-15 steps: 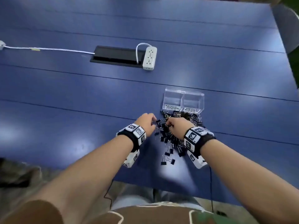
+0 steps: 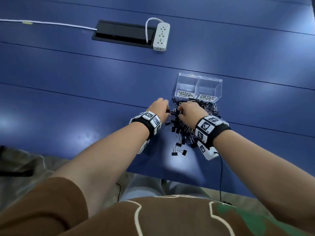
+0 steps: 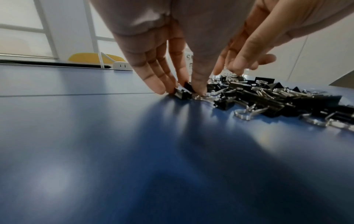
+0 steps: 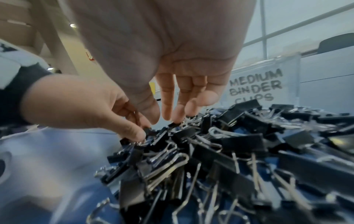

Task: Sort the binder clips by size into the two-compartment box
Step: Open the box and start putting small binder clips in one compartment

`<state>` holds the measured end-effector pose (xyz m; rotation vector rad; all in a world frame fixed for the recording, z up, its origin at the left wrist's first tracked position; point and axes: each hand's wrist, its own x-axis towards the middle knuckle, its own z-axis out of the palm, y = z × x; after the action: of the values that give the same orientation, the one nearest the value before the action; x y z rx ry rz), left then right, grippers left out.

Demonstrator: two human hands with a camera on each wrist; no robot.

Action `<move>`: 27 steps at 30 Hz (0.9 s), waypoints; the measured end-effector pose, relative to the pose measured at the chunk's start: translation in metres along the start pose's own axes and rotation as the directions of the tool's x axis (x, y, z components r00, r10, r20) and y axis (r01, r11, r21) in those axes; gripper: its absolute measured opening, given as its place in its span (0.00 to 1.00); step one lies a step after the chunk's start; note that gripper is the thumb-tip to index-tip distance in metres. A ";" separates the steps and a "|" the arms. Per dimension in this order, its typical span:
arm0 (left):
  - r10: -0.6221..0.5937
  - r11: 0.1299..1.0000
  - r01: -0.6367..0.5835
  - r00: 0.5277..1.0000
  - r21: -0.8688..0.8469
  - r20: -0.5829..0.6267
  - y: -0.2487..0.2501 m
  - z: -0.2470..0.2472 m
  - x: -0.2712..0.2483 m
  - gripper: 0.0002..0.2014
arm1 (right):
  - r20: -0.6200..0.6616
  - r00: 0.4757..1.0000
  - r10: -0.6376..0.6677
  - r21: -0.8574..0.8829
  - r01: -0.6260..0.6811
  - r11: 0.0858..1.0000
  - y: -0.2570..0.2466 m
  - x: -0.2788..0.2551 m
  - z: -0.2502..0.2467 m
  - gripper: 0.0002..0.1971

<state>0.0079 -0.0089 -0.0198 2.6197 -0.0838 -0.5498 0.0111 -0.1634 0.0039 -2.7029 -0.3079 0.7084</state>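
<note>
My left hand [image 3: 172,50] pinches one small binder clip [image 3: 182,93] at the nine o'clock edge of the pile [image 2: 189,126]. My right hand [image 2: 190,111] hangs open above it. The clips feel light, stiff, slippery; I take the black body. The two-compartment box [image 2: 198,87] waits at twelve o'clock.

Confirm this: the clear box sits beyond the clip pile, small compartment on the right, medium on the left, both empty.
Not quite. The head view shows the clear box beyond the clip pile with both compartments empty, but the small compartment is on the left and the medium compartment on the right.
</note>
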 end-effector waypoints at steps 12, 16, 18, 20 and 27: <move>-0.137 0.922 0.084 0.984 -0.378 -0.117 -0.008 -0.018 -0.010 0.05 | -0.143 0.988 0.054 0.150 -0.033 0.988 -0.005 0.001 0.012 0.06; -0.090 0.912 0.014 0.982 -0.409 -0.165 0.017 -0.038 0.007 0.08 | -0.220 0.958 0.186 0.402 -0.085 0.912 0.007 -0.007 -0.004 0.06; -0.042 0.924 -0.029 0.983 -0.381 -0.176 0.033 -0.046 0.019 0.08 | -0.241 0.939 0.245 0.507 -0.093 0.857 0.016 -0.007 -0.013 0.04; -0.001 0.937 -0.059 0.985 -0.345 -0.171 0.047 -0.051 0.031 0.08 | -0.259 0.925 0.279 0.541 -0.100 0.835 0.023 -0.004 -0.025 0.03; 0.060 0.967 -0.079 0.994 -0.243 -0.086 0.057 -0.050 0.051 0.09 | -0.307 0.933 0.187 0.350 -0.072 0.934 0.024 0.026 -0.070 0.09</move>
<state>0.0767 -0.0461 0.0275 2.3829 -0.0769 -0.4047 0.0718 -0.1955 0.0409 -2.4701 0.0752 0.2852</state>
